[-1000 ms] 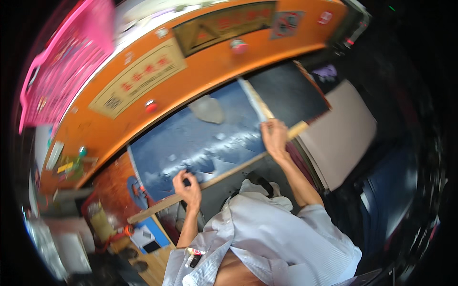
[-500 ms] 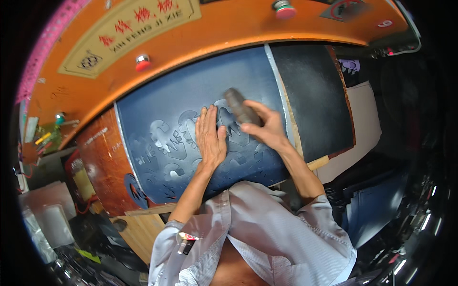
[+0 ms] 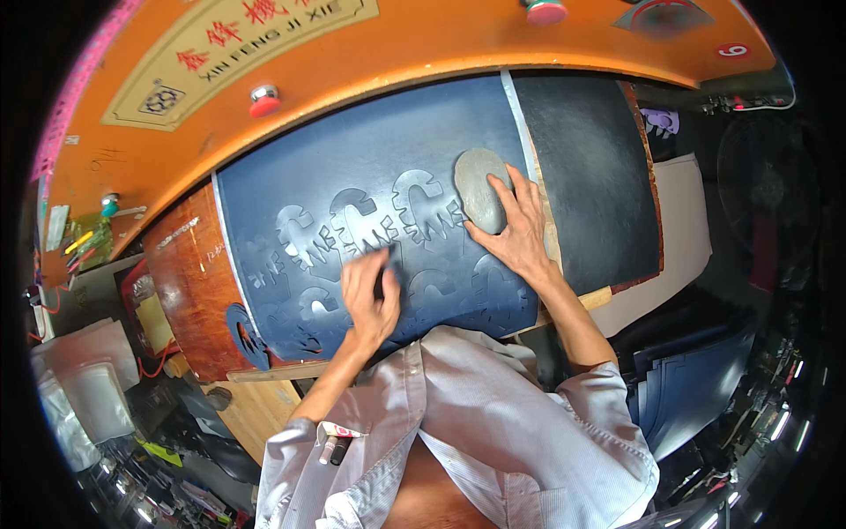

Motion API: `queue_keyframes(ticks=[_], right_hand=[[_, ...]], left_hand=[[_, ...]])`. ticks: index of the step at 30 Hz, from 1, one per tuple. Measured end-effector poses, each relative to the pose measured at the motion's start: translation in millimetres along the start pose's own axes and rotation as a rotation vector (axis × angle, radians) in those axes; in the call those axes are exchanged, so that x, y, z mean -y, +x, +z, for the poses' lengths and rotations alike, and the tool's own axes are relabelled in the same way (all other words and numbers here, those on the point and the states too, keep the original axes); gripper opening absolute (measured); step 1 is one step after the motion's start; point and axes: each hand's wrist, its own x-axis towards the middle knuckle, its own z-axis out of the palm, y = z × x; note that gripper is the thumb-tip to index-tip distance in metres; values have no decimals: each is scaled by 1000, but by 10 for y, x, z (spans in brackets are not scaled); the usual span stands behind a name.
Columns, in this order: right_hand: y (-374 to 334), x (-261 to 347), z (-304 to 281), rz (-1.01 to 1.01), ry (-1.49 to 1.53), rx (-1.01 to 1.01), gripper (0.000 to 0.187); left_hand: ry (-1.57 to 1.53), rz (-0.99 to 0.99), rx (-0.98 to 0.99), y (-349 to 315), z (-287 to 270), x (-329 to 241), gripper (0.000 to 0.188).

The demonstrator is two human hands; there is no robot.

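Observation:
A dark blue sheet (image 3: pixel 370 141) lies over the board before me, with rows of curved, toothed cut outlines (image 3: pixel 414 198) in its middle and near half. My right hand (image 3: pixel 520 229) grips a grey oval block (image 3: pixel 481 189) with a flat top, its fingers round the right edge and the thumb at the near edge. The block rests at the right end of the far row of outlines. Over the near row, my left hand (image 3: pixel 368 295) has its fingers curled in a pinch. A small dark piece (image 3: pixel 396 270), smeared by motion, shows at its thumb.
An orange machine beam (image 3: pixel 405 62) with red push buttons spans the far side. Right of the sheet lies a black board (image 3: pixel 586 167), with a pale sheet (image 3: pixel 683 229) beyond. A loose blue cut piece (image 3: pixel 247 337) hangs at the left edge. Blue sheets (image 3: pixel 692 383) are stacked lower right.
The oval block has turned from on edge to flat and shifted right with my right hand. My left hand has lifted from lying flat, drawn nearer and curled its fingers.

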Motion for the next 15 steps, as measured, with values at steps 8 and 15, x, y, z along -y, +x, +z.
queue_keyframes(ticks=[8,15], right_hand=[[203,-27,-257,150,318,-461,32],[887,297,-975,-202,457,-744,24]], left_hand=[[220,130,-136,-1189,-54,357,11],[302,34,-236,-717,239,593,2]])
